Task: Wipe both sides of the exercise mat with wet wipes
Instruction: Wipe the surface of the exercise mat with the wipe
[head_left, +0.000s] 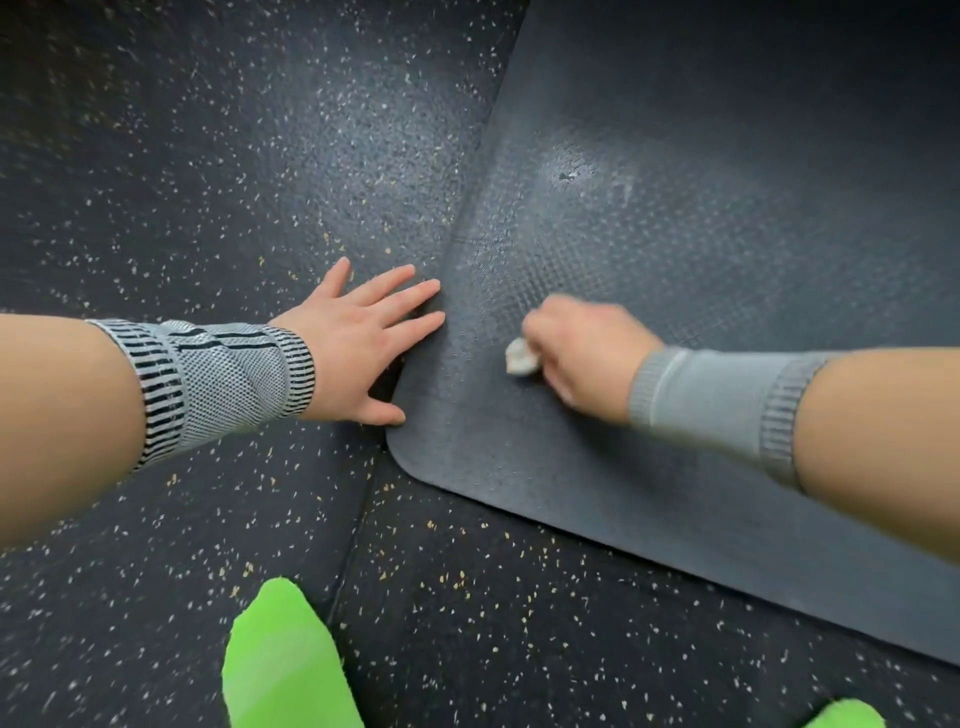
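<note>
Fingers of our left hand (358, 343) lie straight and spread at frame centre, flat on the speckled floor (208, 182) with tips touching the mat's left edge, holding nothing. Our right hand (576, 348), centre right and blurred, is curled round a balled wet wipe (522, 357) pressed on the exercise mat (727, 260), which fills the upper right and runs to the lower right. Risk as we judge it: mat slides or its near corner bunches under hard strokes, since the left hand barely pins it; the small wad may also skip patches. Green socks (285, 660) at bottom.
</note>
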